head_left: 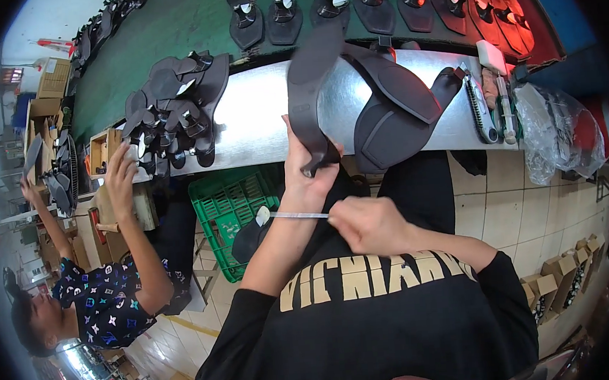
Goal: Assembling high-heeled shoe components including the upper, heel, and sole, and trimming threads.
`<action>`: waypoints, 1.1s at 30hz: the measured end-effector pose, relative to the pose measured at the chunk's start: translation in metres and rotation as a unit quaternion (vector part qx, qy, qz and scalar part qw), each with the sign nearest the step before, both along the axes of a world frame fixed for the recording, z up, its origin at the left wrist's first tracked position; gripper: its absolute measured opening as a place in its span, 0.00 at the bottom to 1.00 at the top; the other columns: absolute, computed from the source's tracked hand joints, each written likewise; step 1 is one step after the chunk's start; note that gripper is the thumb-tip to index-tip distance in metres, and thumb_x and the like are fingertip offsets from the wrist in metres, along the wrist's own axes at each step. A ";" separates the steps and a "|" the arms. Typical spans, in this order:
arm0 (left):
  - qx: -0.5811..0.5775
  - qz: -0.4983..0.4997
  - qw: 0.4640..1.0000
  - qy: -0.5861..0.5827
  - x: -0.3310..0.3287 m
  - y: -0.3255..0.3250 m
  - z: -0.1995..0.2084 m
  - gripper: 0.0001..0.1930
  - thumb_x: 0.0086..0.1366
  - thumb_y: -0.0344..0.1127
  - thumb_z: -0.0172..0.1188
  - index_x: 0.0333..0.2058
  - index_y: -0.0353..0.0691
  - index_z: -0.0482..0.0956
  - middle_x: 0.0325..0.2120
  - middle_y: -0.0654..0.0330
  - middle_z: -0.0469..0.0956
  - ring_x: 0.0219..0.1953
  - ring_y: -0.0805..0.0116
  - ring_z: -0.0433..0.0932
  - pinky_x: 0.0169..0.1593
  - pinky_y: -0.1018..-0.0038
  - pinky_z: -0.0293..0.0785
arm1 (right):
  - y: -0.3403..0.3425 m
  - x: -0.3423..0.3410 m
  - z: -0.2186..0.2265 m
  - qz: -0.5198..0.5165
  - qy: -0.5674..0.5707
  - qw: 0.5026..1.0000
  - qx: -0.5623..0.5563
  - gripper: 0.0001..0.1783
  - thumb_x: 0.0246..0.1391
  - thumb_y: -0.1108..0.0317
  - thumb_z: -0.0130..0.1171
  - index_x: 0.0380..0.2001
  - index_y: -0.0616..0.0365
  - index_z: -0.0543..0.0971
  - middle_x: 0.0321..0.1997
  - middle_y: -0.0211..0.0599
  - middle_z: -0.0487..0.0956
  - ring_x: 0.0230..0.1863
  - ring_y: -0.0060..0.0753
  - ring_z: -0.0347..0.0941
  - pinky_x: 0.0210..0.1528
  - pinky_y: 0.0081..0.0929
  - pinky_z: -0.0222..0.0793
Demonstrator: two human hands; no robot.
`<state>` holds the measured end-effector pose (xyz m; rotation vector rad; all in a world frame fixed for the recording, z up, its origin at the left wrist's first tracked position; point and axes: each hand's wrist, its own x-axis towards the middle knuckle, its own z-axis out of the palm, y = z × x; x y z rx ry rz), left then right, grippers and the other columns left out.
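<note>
My left hand (306,169) is closed round the heel end of a long black shoe sole (305,109), which stands up above the metal bench edge. My right hand (369,224), a little blurred, is closed in front of my chest on one end of a thin pale strip (296,215). The strip runs leftward across my left wrist to a small whitish rounded piece (262,215). On the bench right of the sole lie several stacked black sole pieces (395,120).
Black sandals (283,11) line the green conveyor (166,30), lit red at right. Piled sandal parts (171,107) lie left on the metal bench (249,109). A utility knife (478,104), syringe (506,109) and plastic bag (561,129) are at right. A green crate (232,209) stands below; a co-worker (107,295) sits left.
</note>
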<state>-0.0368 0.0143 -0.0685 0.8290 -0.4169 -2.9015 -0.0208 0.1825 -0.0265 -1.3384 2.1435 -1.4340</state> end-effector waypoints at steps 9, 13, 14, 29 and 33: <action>-0.326 0.189 0.926 -0.037 -0.026 -0.164 0.077 0.20 0.63 0.59 0.57 0.31 0.47 0.77 0.23 0.67 0.77 0.26 0.69 0.76 0.35 0.68 0.72 | 0.020 -0.037 0.010 -0.130 -0.096 0.987 -0.011 0.03 0.55 0.77 0.54 0.27 0.62 0.75 0.22 0.41 0.74 0.21 0.37 0.72 0.25 0.28 0.67; -0.452 0.176 0.863 -0.143 0.004 -0.289 0.096 0.13 0.61 0.41 0.64 0.37 0.37 0.79 0.34 0.63 0.81 0.35 0.70 0.80 0.41 0.68 0.76 | 0.042 -0.062 0.012 -0.200 -0.109 0.974 0.004 0.06 0.58 0.76 0.51 0.27 0.63 0.74 0.19 0.35 0.70 0.19 0.26 0.67 0.23 0.22 0.62; -0.484 0.183 0.833 -0.193 0.014 -0.304 0.102 0.16 0.61 0.42 0.65 0.41 0.37 0.79 0.37 0.60 0.81 0.38 0.68 0.79 0.44 0.67 0.75 | 0.048 -0.070 0.011 -0.220 -0.107 0.970 -0.002 0.06 0.59 0.76 0.51 0.27 0.63 0.74 0.19 0.34 0.70 0.19 0.23 0.65 0.23 0.22 0.61; -0.860 0.020 0.490 -0.142 -0.168 -0.214 0.043 0.37 0.55 0.55 0.65 0.57 0.36 0.70 0.55 0.46 0.73 0.58 0.52 0.71 0.58 0.66 0.66 | 0.090 -0.152 -0.014 -0.396 0.035 0.915 0.069 0.18 0.51 0.80 0.57 0.48 0.63 0.77 0.32 0.40 0.73 0.33 0.38 0.71 0.39 0.31 0.68; -0.831 -0.070 0.420 -0.359 -0.240 -0.215 -0.020 0.30 0.56 0.55 0.63 0.56 0.53 0.73 0.51 0.45 0.73 0.56 0.46 0.69 0.57 0.60 0.67 | 0.089 -0.155 -0.028 -0.433 0.083 0.894 0.081 0.18 0.48 0.80 0.59 0.45 0.59 0.77 0.33 0.41 0.74 0.35 0.42 0.72 0.40 0.35 0.68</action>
